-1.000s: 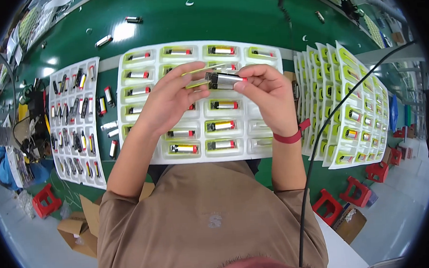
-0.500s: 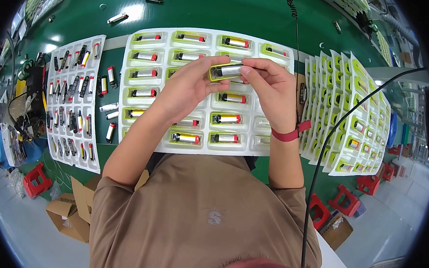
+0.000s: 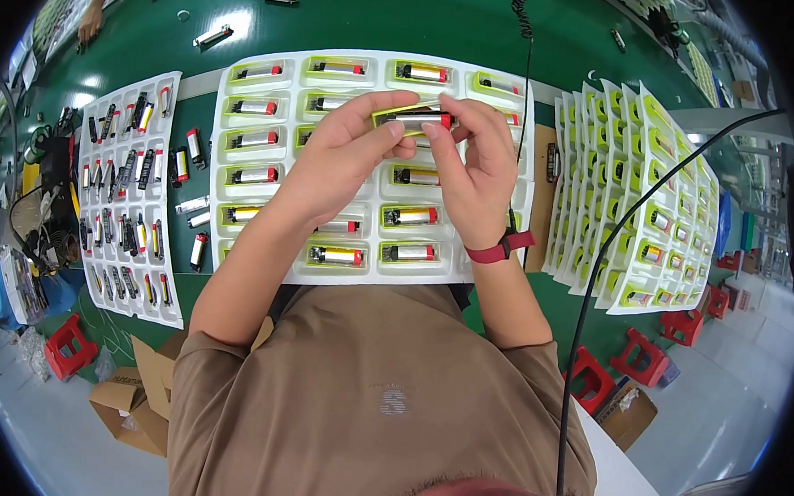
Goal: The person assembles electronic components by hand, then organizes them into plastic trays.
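The left hand (image 3: pixel 343 156) and the right hand (image 3: pixel 474 168) meet above the white compartment tray (image 3: pixel 376 271), both closed in a pinch on one small cylindrical cell (image 3: pixel 413 120) with a silver body, a red end and a yellow-green wrap, held level between them. The left thumb and fingertips grip the cell's left end, while the right thumb and fingers clamp its right, red end, so the cell spans the gap between the two hands, raised clear of the tray. Similar cells lie in the tray's compartments below, a stack of further trays (image 3: pixel 645 190) stands to the right, and a tray of mixed parts (image 3: pixel 129 190) lies to the left on the green bench (image 3: pixel 456 11).
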`<move>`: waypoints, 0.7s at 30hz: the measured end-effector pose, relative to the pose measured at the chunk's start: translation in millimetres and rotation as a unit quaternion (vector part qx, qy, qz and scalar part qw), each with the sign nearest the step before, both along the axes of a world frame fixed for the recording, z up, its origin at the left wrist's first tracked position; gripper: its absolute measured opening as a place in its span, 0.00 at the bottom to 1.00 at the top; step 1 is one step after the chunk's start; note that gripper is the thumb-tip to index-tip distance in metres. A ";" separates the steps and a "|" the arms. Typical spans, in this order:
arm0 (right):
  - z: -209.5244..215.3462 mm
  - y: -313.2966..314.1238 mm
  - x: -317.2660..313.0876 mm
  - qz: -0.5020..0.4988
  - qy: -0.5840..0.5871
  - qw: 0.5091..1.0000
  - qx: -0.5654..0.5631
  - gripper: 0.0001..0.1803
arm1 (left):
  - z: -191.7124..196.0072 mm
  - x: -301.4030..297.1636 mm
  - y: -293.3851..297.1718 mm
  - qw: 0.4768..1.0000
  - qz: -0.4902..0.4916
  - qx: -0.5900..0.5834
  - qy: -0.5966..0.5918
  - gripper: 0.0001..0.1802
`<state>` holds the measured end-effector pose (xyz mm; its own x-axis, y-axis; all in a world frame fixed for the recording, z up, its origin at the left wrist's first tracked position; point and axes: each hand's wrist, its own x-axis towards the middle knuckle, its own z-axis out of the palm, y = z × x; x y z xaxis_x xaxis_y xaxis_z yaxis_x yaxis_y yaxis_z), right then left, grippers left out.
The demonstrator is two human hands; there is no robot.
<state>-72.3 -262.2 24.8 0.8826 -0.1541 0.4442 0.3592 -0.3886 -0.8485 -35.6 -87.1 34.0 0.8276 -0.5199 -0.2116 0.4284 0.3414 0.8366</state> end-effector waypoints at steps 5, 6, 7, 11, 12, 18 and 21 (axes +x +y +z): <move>5.7 2.3 4.1 -0.097 -0.063 0.988 0.107 0.22 | -1.2 1.1 -3.7 1.000 -0.003 -0.008 0.013 0.19; 8.3 -7.7 1.9 -0.003 0.080 0.979 0.186 0.22 | -0.2 -0.7 -3.6 1.000 -0.007 -0.002 0.010 0.19; 9.6 -16.9 -0.5 0.092 0.220 0.936 0.261 0.22 | 0.6 -1.8 -4.0 1.000 -0.012 0.004 0.006 0.19; 8.7 -31.9 2.2 0.102 0.251 0.931 0.243 0.19 | -0.3 -2.6 -9.7 0.996 -0.009 0.078 -0.052 0.19; 8.8 -33.1 1.5 0.111 0.241 0.934 0.240 0.18 | -2.7 -1.5 -8.8 0.986 -0.003 0.139 -0.093 0.19; 5.7 -36.5 -10.7 0.068 0.209 0.962 0.160 0.15 | -15.3 2.5 -10.4 0.973 -0.029 0.171 -0.155 0.19; -2.7 -41.9 -11.9 0.047 0.171 0.968 0.175 0.14 | -17.5 2.7 -15.8 0.972 -0.033 0.166 -0.165 0.19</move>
<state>-84.2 -304.1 22.1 0.9865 -0.1532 0.0580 0.0532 -0.0355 -0.9980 -32.8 -102.9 16.5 0.8459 -0.5227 -0.1057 0.1298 0.0096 0.9915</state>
